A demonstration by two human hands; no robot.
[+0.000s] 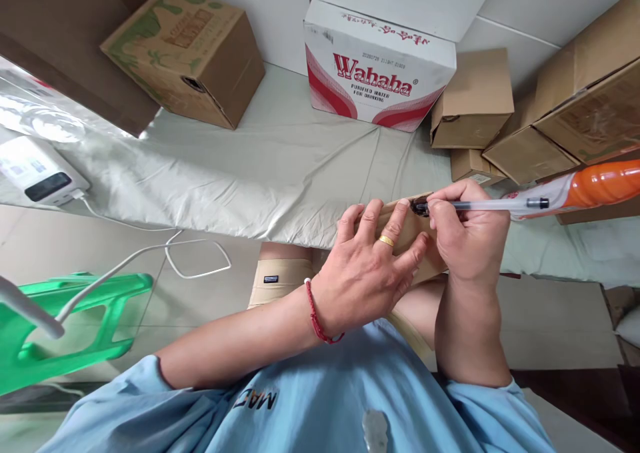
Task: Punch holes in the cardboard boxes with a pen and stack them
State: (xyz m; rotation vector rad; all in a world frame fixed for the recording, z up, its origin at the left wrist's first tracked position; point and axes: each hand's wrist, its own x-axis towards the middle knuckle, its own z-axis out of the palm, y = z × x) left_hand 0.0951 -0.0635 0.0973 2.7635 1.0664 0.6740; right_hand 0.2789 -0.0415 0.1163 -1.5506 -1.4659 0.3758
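Observation:
A brown cardboard piece (430,260) lies at the near edge of the cloth-covered surface, partly under my hands. My left hand (370,266), with a gold ring and a red bracelet, rests on it with fingers spread. Pinched in my right hand (470,230) is a clear pen (500,205) with a black end cap, pointing left. Its tip end meets a dark scribbled patch (419,206) at the cardboard's upper edge, close to my left fingertips. My left palm hides part of the cardboard.
Behind stand a white-and-red Wahaha box (375,73), a printed carton (185,53) and brown boxes (473,100). An orange-capped bottle (600,186) lies right. At left are a white power bank (43,173), its cable (117,223) and a green stool (110,313).

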